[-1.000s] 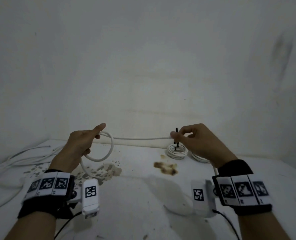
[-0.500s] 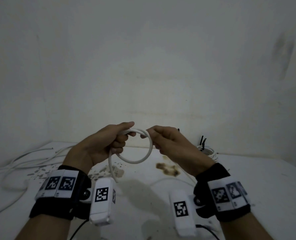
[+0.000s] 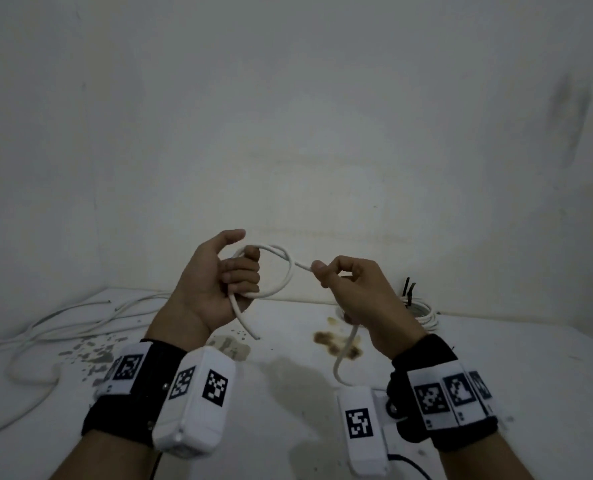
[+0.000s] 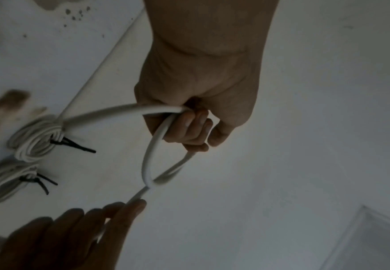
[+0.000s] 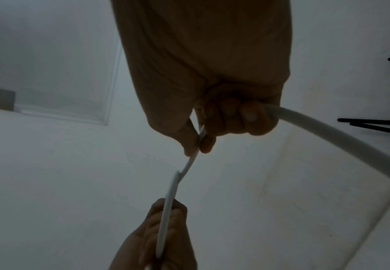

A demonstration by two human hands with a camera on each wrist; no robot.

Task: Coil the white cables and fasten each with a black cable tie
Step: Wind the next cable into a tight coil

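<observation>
Above the stained surface, your left hand grips the white cable's first loop while your right hand pinches its run; next, likely lay another turn.

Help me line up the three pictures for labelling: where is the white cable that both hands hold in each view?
Head: white cable loops at centre, between left hand and right hand.
Left wrist: loop at centre, below the fingers.
Right wrist: strand runs right from the fist.
Shared landmark: tied coils' black cable ties.
</observation>
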